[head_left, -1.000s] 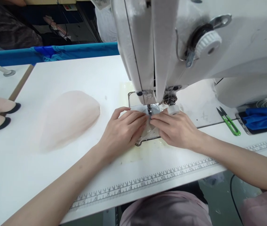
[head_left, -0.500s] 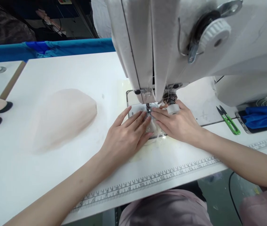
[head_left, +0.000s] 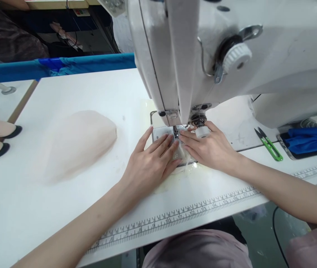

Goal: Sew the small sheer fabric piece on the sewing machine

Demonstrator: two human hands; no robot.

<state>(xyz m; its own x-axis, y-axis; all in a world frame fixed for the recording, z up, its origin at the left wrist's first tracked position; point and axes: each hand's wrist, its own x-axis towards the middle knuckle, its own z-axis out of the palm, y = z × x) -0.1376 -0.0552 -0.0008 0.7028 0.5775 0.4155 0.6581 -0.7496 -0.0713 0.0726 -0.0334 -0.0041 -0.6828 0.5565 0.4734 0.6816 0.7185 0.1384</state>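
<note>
Lying palm down beside the needle, the left hand (head_left: pixel 150 163) has its fingers loosely spread, with the outermost one well apart from the rest. Its fingertips reach the metal plate (head_left: pixel 160 132) just left of the presser foot (head_left: pixel 176 133). Opposite it, the right hand (head_left: pixel 214 149) is bent at the fingers, their tips beside the foot's right side; whether they pinch anything I cannot tell. Between the hands, a thin see-through cloth (head_left: pixel 185 155) lies by the foot and toward the plate's near edge, its outline partly hidden by the fingers.

A small white wheel (head_left: pixel 202 131) hangs just above the right hand's knuckles. Over both hands stands the white sewing machine (head_left: pixel 158 56), with a ridged knob (head_left: pixel 236 58) on its front.

Farther left, a sheer beige cloth (head_left: pixel 86 143) lies spread on the white table (head_left: pixel 13 212), well apart from the left hand. To the right, green-handled snips (head_left: pixel 270 146) lie with the blades pointing away from the person, near a phone (head_left: pixel 291 152) partly covered by blue fabric (head_left: pixel 311 140). A printed ruler (head_left: pixel 169 219) runs along the table's near edge, and a teal cloth strip (head_left: pixel 99 64) borders the far edge.
</note>
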